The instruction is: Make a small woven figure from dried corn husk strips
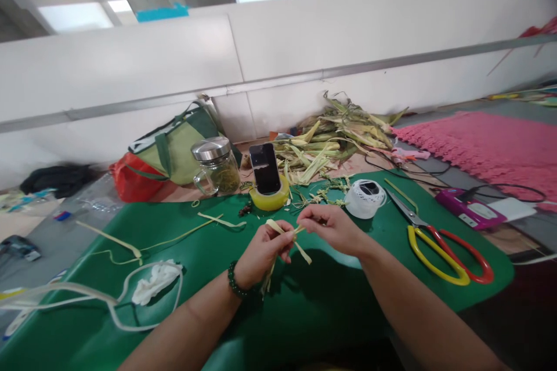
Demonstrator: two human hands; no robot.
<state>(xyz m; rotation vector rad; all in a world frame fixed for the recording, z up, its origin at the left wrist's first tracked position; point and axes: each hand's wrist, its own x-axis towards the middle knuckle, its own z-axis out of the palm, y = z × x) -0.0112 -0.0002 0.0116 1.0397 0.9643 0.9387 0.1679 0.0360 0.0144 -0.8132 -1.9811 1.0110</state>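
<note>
Both hands meet over the green mat [339,313], near its middle. My left hand [272,243], with a dark green bead bracelet [235,281] at the wrist, pinches pale strips of corn husk [303,253]. One end sticks out to the right, and more strands [267,281] hang below the palm. Close against it, my right hand [328,226] is closed, thumb and fingertips pinching a thin end of the husk strip. The exact crossing of the strips is partly hidden by the fingers.
Behind the hands, a phone [265,169] leans in a yellow tape roll [270,200], beside a lidded glass jar [217,171]. A white twine roll [364,200] and large scissors [429,232] lie right. Corn husks [335,133] pile at the wall; a white cable [117,307] loops left.
</note>
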